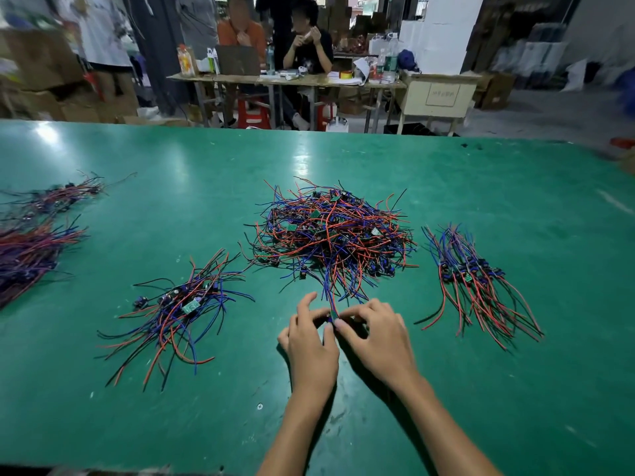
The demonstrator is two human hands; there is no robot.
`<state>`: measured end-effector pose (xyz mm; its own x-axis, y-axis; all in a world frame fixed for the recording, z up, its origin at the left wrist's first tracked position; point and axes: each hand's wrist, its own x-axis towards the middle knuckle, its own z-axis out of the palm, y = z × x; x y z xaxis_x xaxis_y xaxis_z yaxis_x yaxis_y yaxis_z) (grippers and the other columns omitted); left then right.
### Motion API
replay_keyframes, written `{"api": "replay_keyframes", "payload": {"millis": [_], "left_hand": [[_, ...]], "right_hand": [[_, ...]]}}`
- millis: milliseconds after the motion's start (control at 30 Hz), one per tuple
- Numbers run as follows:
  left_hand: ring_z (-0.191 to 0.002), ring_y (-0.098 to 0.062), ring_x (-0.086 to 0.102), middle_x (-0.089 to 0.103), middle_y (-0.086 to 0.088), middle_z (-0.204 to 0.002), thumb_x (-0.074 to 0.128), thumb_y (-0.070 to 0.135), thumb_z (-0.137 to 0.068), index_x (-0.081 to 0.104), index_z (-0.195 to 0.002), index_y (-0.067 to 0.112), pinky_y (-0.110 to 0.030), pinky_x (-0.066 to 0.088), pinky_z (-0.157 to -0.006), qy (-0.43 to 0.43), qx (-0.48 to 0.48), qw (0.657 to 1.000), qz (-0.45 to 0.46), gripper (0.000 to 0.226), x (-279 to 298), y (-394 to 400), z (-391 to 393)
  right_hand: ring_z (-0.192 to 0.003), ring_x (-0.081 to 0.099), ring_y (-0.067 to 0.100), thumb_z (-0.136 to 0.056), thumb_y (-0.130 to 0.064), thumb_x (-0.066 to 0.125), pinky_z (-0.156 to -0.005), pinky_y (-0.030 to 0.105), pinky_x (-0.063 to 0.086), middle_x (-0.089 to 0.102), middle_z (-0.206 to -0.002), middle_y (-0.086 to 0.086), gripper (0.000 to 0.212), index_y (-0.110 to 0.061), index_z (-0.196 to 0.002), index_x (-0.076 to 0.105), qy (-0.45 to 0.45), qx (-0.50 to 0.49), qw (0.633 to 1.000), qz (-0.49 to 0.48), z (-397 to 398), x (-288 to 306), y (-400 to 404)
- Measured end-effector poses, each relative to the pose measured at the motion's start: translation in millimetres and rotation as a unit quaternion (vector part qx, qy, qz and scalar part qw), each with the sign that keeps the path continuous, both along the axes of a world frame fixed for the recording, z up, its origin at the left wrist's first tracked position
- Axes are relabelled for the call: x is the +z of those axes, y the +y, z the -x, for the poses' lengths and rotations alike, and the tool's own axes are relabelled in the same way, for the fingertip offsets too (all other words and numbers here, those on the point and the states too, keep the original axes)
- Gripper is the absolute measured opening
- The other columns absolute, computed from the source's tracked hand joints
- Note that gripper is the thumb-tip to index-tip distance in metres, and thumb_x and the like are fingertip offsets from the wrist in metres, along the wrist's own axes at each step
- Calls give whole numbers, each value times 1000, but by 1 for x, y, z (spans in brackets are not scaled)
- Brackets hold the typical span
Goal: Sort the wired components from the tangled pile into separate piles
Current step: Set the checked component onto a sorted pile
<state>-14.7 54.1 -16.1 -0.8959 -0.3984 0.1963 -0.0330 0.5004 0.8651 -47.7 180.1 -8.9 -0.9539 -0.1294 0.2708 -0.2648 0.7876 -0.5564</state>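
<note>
A big tangled pile (330, 231) of red, blue and black wired components with small green boards lies mid-table. Just in front of it my left hand (311, 341) and my right hand (378, 334) meet, both pinching one small wired component (332, 316) whose wires run up into the pile's near edge. A sorted pile (178, 310) lies to the left, and another sorted pile (474, 283) with wires laid roughly parallel lies to the right. Further bundles (31, 242) sit at the far left edge, blurred.
The green table (481, 389) spreads wide around the piles; its far edge runs across the top. Beyond it two people sit at a cluttered workbench (275, 79), with cardboard boxes and white cartons behind them.
</note>
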Motion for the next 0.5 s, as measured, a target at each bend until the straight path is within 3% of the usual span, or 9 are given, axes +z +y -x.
{"api": "replay_keyframes", "payload": {"millis": [100,167,267,333,400,500], "left_hand": [[-100,-6,68,75,19,-96,61,0,-91,51,-130,29,-37,46,-102,29,13,993,-117,49,2,-3,-1],[-92,-5,70,76,16,-92,61,3,-93,53,-126,29,-34,54,-91,43,6,984,-174,43,4,-3,-2],[-85,-8,73,77,8,-93,62,8,-96,55,-116,32,-27,55,-80,57,18,968,-243,32,7,-2,-3],[-76,-13,74,74,4,-97,60,13,-98,55,-111,30,-20,53,-73,69,54,954,-287,22,9,-3,-4],[-63,-14,73,72,2,-93,58,21,-101,58,-103,29,-17,49,-61,68,68,956,-278,8,9,-6,-5],[-50,-16,64,73,1,-78,54,36,-102,71,-85,29,-25,49,-52,35,-9,963,-268,25,11,-1,-7]], "right_hand": [[-91,55,11,-91,-43,71,-81,33,42,59,-89,-14,16,-29,-97,76,44,38,998,-2,-8,-5,1],[-89,56,11,-91,-43,71,-79,31,43,61,-89,-14,15,-28,-95,75,57,75,996,-5,-13,-4,5],[-85,59,8,-92,-38,70,-76,29,47,64,-88,-14,11,-28,-95,73,63,96,993,24,-19,-5,7],[-79,62,6,-95,-32,68,-73,30,51,68,-88,-15,9,-26,-97,74,49,81,991,93,-20,-5,7],[-73,63,7,-96,-29,69,-68,28,51,71,-84,-17,7,-26,-95,76,27,57,986,153,-18,-4,7],[-64,62,9,-96,-26,68,-64,29,48,71,-74,-12,12,-32,-88,75,-31,60,970,234,-17,-2,9]]}}
